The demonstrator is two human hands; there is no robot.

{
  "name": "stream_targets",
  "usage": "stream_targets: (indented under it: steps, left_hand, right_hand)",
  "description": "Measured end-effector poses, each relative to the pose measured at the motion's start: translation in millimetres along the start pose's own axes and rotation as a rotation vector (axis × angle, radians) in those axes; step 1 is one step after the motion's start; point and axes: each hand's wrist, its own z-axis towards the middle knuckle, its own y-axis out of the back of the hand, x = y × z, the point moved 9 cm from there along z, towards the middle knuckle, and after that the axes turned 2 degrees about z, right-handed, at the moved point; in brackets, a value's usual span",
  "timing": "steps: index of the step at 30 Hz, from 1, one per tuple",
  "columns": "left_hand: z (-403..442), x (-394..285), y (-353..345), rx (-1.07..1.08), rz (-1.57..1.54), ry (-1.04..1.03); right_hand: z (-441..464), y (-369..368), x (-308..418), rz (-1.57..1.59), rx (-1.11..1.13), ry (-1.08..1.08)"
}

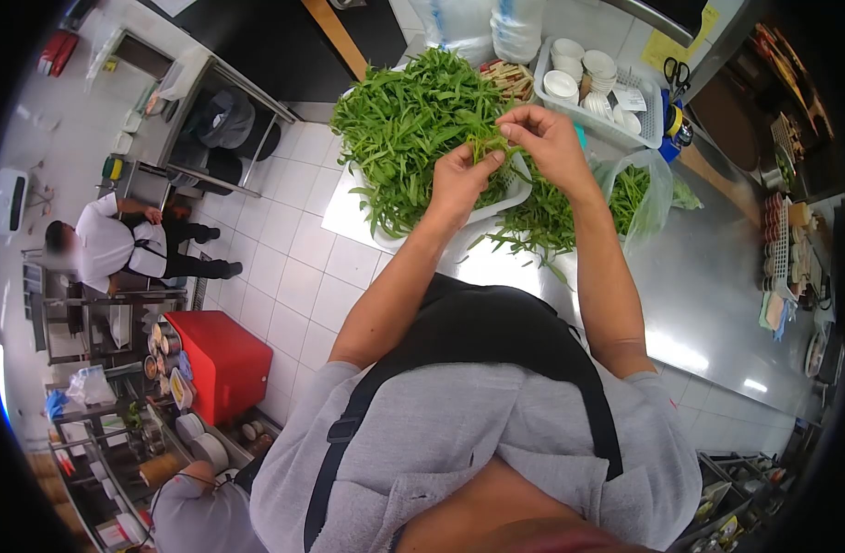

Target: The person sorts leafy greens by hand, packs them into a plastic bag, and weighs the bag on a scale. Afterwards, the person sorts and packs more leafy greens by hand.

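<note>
Both hands meet over the right part of a white basket [507, 205] heaped with leafy greens [413, 124]. My left hand [461, 184] is closed, thumb and fingers pinching a thin green sprig [487, 146]. Close beside it, my right hand [550, 147] pinches the same bit of green between thumb and forefinger. Under and beside my right forearm, a looser pile of greens [544, 221] lies on the steel counter. More greens sit in a clear plastic bag [660, 198] to the right of that forearm.
A white crate [544, 69] of small bowls stands at the counter's back, near scissors [676, 76] and a blue tape dispenser [673, 134]. White bags [455, 26] stand behind the greens. On the left are a red box [222, 364], a standing co-worker [109, 241] and another person [206, 511].
</note>
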Motion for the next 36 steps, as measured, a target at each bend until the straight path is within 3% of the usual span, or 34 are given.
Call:
stream_targets:
  steps: [5, 13, 15, 17, 19, 21, 24, 31, 36]
  left_hand:
    - [-2.2, 2.9, -8.6, 0.102, -0.225, 0.055]
    - [-10.9, 0.0, 6.5, 0.011, -0.107, 0.048]
    - [-14.1, -3.7, 6.1, -0.022, -0.158, 0.068]
    - [-15.1, -8.2, 2.4, -0.042, -0.2, 0.087]
    - [-13.0, -8.8, -3.7, -0.005, -0.201, 0.083]
    - [-14.5, -0.3, -7.4, 0.002, -0.204, 0.105]
    - [-13.2, 3.8, -15.3, 0.024, -0.201, 0.108]
    - [-24.1, -0.1, 13.8, -0.206, -0.317, 0.014]
    - [-22.6, -15.4, -36.5, -0.007, 0.032, 0.074]
  right_hand:
    - [-8.9, 3.9, 2.6, 0.122, -0.045, -0.032]
    - [-35.4, 64.9, -32.1, 0.028, -0.334, -0.066]
    - [-49.0, 61.8, -5.8, -0.758, -0.373, 0.2]
    - [-57.9, 52.9, -5.9, -0.913, -0.302, 0.211]
    - [-57.4, 22.9, 2.4, -0.422, -0.142, -0.021]
    - [-58.3, -8.4, -0.1, -0.24, -0.026, -0.053]
    - [-56.8, -6.5, -24.7, -0.142, -0.101, -0.112]
    - [-70.8, 24.0, -27.8, 0.098, -0.153, -0.136]
    - [-75.9, 28.8, -24.7, 0.025, -0.124, -0.142]
